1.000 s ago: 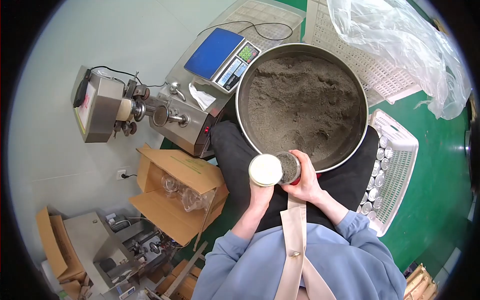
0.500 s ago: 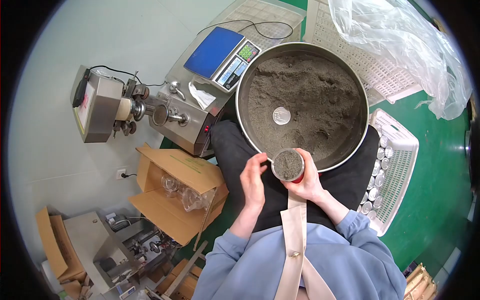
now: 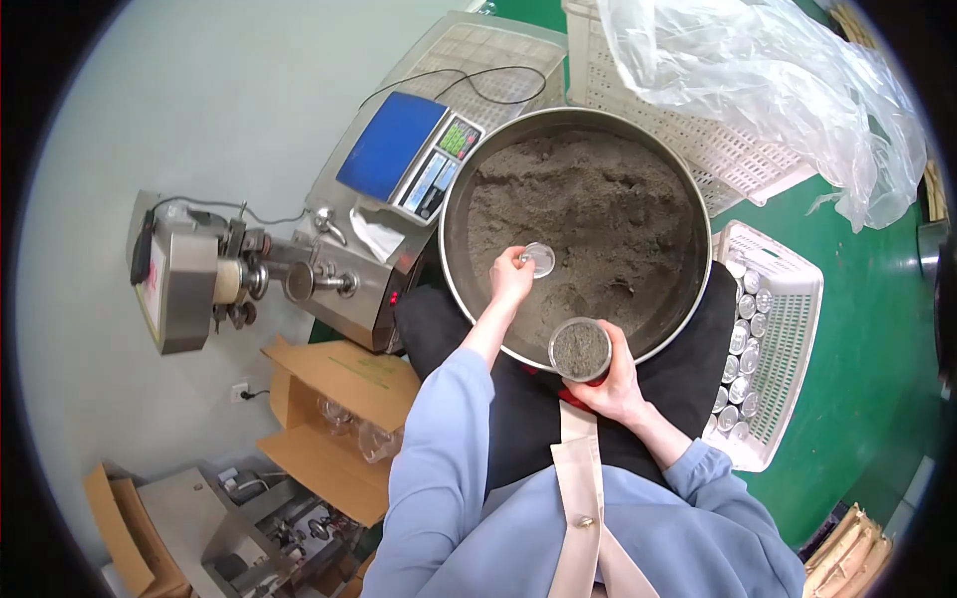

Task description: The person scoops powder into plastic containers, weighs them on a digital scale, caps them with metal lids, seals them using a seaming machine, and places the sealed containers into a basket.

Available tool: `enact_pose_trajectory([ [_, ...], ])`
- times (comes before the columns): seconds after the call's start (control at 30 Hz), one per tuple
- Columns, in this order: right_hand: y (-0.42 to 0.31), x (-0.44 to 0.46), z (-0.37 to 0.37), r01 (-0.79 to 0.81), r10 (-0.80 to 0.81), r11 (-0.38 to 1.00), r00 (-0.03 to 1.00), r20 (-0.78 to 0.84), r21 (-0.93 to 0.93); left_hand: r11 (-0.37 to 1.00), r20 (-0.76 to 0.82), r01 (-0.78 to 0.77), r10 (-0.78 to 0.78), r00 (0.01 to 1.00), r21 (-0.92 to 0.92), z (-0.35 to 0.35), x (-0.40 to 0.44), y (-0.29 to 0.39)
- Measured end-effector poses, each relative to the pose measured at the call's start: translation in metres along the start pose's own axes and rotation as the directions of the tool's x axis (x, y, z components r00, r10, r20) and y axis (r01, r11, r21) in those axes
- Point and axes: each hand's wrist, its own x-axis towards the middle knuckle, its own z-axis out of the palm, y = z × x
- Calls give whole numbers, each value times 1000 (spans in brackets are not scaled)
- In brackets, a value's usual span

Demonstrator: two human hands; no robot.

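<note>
Head view: left hand on a round disc over the powder basin, right hand holding a filled jar

Left hand [image 3: 510, 279] reaches over the near-left part of a big round metal basin [image 3: 453, 234]; fingertips pinch the edge of a small shiny round disc [image 3: 539, 261]. Disc sits above or on the grey-brown powder [image 3: 608, 199]; cannot tell if it touches. Clear or metallic, also hard to tell.

Right hand [image 3: 612, 387] grips a jar [image 3: 551, 351] from its right side, thumb and fingers wrapped round it. Jar is open at the top, powder visible inside, roughly upright, at the basin's near rim. Some red shows low on the jar, beside the hand.

Basin stands between the person's dark-trousered legs. Powder surface uneven, lumpy. Blue-topped scale [image 3: 392, 146] just beyond the basin's left edge, display lit. White crumpled piece [image 3: 376, 236] below the scale, on a steel machine [image 3: 349, 304] with a small red light. Open cardboard box [image 3: 344, 371] lower left, clear plastic items inside. White crate [image 3: 790, 399] right of the person's leg, silver-topped round containers [image 3: 748, 354] along its near side. Clear plastic sheeting [image 3: 748, 80] upper right, over a second white crate [image 3: 688, 130].
</note>
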Motion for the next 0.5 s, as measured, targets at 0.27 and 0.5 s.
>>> enact_pose_trajectory([
  [0.27, 18, 10, -36, -106, 101, 993, 990, -102, -46, 894, -42, 129, -123, 992, 429, 48, 66, -21],
  [0.5, 41, 23, -41, -224, 223, 974, 960, -169, 9, 820, -58, 97, -78, 995, 564, 58, 82, -26],
])
